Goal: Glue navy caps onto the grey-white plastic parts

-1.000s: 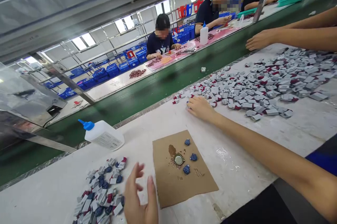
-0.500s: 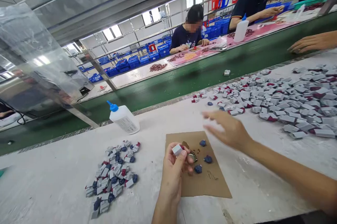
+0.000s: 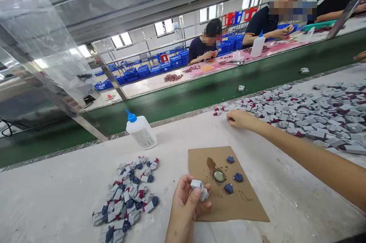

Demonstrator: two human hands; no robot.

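My left hand [image 3: 187,201] pinches a small grey plastic part [image 3: 198,186] between thumb and fingers, just over the left edge of a brown cardboard sheet [image 3: 246,207]. My right hand [image 3: 241,119] is stretched far forward at the near-left edge of a wide pile of grey and dark red parts [image 3: 303,111]. Its fingers are curled down and closed; whatever they may hold is hidden. On the cardboard lie several dark blue pieces [image 3: 238,177], a round dish with a beaded rim [image 3: 219,175] and a few thin pins [image 3: 243,195].
A heap of grey, red and blue parts [image 3: 126,197] lies to the left. Behind it stands a white bottle with a blue nozzle [image 3: 142,132]. Beyond the table edge runs a green conveyor belt [image 3: 183,92] carrying two small grey pieces. Co-workers sit across it.
My right hand has moved forward and its spread fingers have curled. My left hand has come lower; the grey part is turned, its red bit out of sight. The co-worker's hand at right has mostly withdrawn.
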